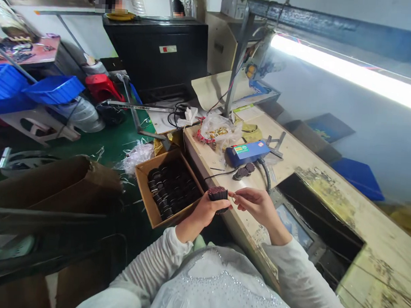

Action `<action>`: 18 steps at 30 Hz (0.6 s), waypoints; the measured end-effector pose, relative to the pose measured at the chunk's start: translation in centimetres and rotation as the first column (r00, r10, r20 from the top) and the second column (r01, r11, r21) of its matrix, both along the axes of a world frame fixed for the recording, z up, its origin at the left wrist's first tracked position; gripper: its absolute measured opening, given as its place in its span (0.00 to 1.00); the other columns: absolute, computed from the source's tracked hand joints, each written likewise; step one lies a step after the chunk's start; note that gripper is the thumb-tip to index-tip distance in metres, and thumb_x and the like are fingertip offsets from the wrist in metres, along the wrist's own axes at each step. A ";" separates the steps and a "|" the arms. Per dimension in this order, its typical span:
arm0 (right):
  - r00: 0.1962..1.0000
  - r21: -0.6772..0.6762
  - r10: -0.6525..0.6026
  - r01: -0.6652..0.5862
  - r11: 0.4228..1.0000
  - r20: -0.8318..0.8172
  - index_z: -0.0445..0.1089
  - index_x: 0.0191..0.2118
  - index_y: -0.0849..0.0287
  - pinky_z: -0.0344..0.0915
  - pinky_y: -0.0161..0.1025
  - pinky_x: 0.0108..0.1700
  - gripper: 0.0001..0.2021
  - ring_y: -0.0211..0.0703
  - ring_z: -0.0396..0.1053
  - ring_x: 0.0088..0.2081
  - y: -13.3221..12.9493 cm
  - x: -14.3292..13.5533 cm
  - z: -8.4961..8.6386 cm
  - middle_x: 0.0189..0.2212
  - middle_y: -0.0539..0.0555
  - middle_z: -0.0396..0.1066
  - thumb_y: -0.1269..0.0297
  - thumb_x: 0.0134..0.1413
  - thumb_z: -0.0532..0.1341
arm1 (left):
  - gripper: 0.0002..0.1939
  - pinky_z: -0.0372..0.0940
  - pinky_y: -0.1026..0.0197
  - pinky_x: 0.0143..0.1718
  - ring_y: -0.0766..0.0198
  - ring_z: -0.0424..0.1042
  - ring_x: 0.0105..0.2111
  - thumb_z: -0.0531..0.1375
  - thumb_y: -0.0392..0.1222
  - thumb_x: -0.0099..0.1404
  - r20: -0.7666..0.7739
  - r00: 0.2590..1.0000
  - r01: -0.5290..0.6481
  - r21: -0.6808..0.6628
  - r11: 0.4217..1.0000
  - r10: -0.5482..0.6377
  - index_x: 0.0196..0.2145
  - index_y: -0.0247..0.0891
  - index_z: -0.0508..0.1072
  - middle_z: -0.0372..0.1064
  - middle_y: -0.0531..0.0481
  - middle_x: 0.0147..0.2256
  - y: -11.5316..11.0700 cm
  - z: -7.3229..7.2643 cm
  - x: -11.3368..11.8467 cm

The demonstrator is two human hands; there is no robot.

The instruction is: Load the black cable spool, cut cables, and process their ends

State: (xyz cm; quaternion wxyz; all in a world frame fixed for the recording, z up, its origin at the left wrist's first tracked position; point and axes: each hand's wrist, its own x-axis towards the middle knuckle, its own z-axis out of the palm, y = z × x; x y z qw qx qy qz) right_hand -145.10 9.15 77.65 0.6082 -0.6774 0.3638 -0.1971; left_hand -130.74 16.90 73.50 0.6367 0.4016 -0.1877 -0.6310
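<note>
My left hand (208, 209) is wrapped round a bundle of thin dark rods (218, 194) with reddish tips, held over the bench's front edge. Just right of the bundle, my right hand (253, 203) pinches a thin band or wire, too small to make out well. Below and left of the hands, an open cardboard box (146, 169) holds several similar dark bundles (163, 193). On the bench, beyond my right hand, stand a few more dark bundles (244, 171).
A blue device (248, 152) with a thick cable lies on the bench (287, 153), beside a plastic bag of gold-coloured pieces (220, 131). A dark opening (321, 218) cuts the bench at right. A metal post (237, 67) rises behind. Two people's heads show at the back.
</note>
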 end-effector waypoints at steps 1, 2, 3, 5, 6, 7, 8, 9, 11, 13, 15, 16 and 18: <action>1.000 0.025 -0.012 0.012 1.000 0.008 0.73 0.32 0.59 0.68 0.36 0.26 0.19 0.38 0.69 0.23 0.1 -0.3 0.0 0.22 0.52 0.73 0.46 0.48 0.66 | 0.13 0.63 0.63 0.31 0.67 0.69 0.25 0.69 0.39 0.43 0.015 1.000 0.011 -0.004 1.000 -0.011 0.30 0.33 0.77 0.72 0.52 0.25 -0.1 0.0 -0.3; 1.000 0.044 -0.021 0.021 0.999 0.013 0.73 0.31 0.59 0.68 0.36 0.26 0.18 0.38 0.69 0.23 0.1 -0.5 0.0 0.22 0.52 0.73 0.46 0.47 0.67 | 0.13 0.63 0.63 0.31 0.67 0.69 0.25 0.69 0.39 0.43 0.029 0.999 0.019 -0.004 1.000 -0.018 0.28 0.33 0.77 0.71 0.52 0.24 -0.1 0.0 -0.6; 0.999 0.060 -0.031 0.030 0.998 0.018 0.73 0.31 0.59 0.68 0.36 0.26 0.18 0.39 0.70 0.23 0.2 -0.7 0.0 0.22 0.52 0.73 0.47 0.46 0.67 | 0.12 0.63 0.63 0.31 0.67 0.68 0.25 0.69 0.39 0.43 0.039 0.999 0.024 0.001 1.000 -0.024 0.27 0.33 0.76 0.71 0.52 0.24 -0.2 -0.1 -0.9; 0.998 0.082 -0.054 0.051 0.995 0.037 0.73 0.32 0.58 0.67 0.36 0.25 0.17 0.40 0.70 0.23 0.5 -1.2 -0.2 0.22 0.52 0.73 0.48 0.46 0.67 | 0.12 0.63 0.63 0.31 0.67 0.68 0.25 0.70 0.40 0.42 0.048 0.998 0.026 0.017 1.000 -0.027 0.25 0.33 0.75 0.70 0.52 0.24 -0.4 -0.2 -1.5; 0.996 0.090 -0.063 0.058 0.994 0.058 0.73 0.35 0.58 0.66 0.36 0.25 0.17 0.40 0.70 0.23 0.7 -1.5 -0.4 0.22 0.51 0.73 0.49 0.46 0.68 | 0.13 0.63 0.63 0.31 0.67 0.68 0.25 0.70 0.40 0.42 0.050 0.998 0.031 0.021 0.999 -0.032 0.25 0.33 0.75 0.70 0.52 0.24 -0.4 -0.2 -1.8; 0.993 0.088 -0.080 0.072 0.994 0.092 0.73 0.38 0.57 0.66 0.37 0.25 0.18 0.40 0.70 0.24 0.9 -1.8 -0.7 0.23 0.51 0.73 0.49 0.47 0.68 | 0.13 0.64 0.62 0.31 0.67 0.68 0.25 0.71 0.41 0.42 0.052 0.998 0.037 0.024 0.999 -0.038 0.25 0.33 0.75 0.70 0.52 0.24 -0.5 -0.1 -2.0; 0.984 0.068 -0.111 0.102 0.992 0.140 0.73 0.43 0.56 0.66 0.38 0.26 0.19 0.41 0.70 0.25 1.2 -2.1 -1.1 0.24 0.52 0.74 0.50 0.48 0.67 | 0.13 0.64 0.62 0.32 0.67 0.68 0.26 0.71 0.41 0.42 0.056 0.997 0.042 0.026 0.999 -0.044 0.25 0.33 0.75 0.70 0.52 0.24 -0.5 0.0 -2.2; 0.968 0.024 -0.157 0.156 0.987 0.196 0.71 0.48 0.54 0.68 0.40 0.29 0.21 0.43 0.71 0.28 1.5 -2.5 -1.5 0.27 0.53 0.75 0.51 0.50 0.66 | 0.13 0.64 0.63 0.32 0.67 0.67 0.25 0.71 0.41 0.42 0.068 0.996 0.052 0.028 0.998 -0.054 0.25 0.33 0.75 0.70 0.52 0.24 -0.5 0.1 -2.4; 0.917 -0.136 -0.260 0.311 0.940 0.301 0.60 0.60 0.50 0.69 0.47 0.41 0.29 0.48 0.72 0.37 1.8 -3.2 -2.5 0.34 0.55 0.76 0.52 0.54 0.63 | 0.13 0.63 0.63 0.31 0.68 0.67 0.25 0.72 0.40 0.41 0.104 0.990 0.089 0.028 0.996 -0.091 0.24 0.33 0.74 0.69 0.53 0.23 -0.4 0.6 -2.8; 0.889 -0.323 -0.299 0.413 0.852 0.348 0.41 0.69 0.46 0.62 0.56 0.54 0.40 0.53 0.67 0.50 1.5 -3.9 -3.4 0.43 0.57 0.75 0.52 0.56 0.62 | 0.13 0.62 0.63 0.30 0.68 0.66 0.24 0.71 0.40 0.42 0.128 0.980 0.148 0.019 0.989 -0.149 0.23 0.32 0.73 0.68 0.53 0.22 -0.3 1.3 -3.1; 0.916 -0.421 -0.208 0.348 0.838 0.342 0.25 0.69 0.46 0.52 0.61 0.62 0.53 0.55 0.60 0.59 0.2 -4.6 -3.8 0.52 0.59 0.69 0.48 0.51 0.65 | 0.12 0.61 0.64 0.29 0.68 0.65 0.24 0.70 0.40 0.43 0.152 0.965 0.217 0.000 0.976 -0.215 0.22 0.33 0.73 0.68 0.53 0.21 -0.3 1.8 -3.4; 0.936 -0.429 -0.114 0.258 0.866 0.332 0.22 0.69 0.46 0.49 0.61 0.63 0.58 0.55 0.58 0.61 -0.6 -4.8 -3.8 0.57 0.61 0.64 0.43 0.47 0.66 | 0.11 0.60 0.64 0.29 0.69 0.64 0.23 0.70 0.40 0.44 0.178 0.952 0.254 -0.008 0.967 -0.248 0.22 0.33 0.73 0.67 0.54 0.21 -0.3 1.9 -3.6; 0.948 -0.402 0.134 -0.007 0.916 0.288 0.23 0.69 0.47 0.50 0.59 0.63 0.63 0.56 0.60 0.60 -2.4 -4.9 -3.3 0.63 0.63 0.54 0.34 0.38 0.66 | 0.10 0.59 0.65 0.27 0.71 0.62 0.22 0.69 0.38 0.43 0.253 0.912 0.337 -0.008 0.942 -0.324 0.20 0.33 0.71 0.66 0.56 0.20 -0.4 1.7 -4.0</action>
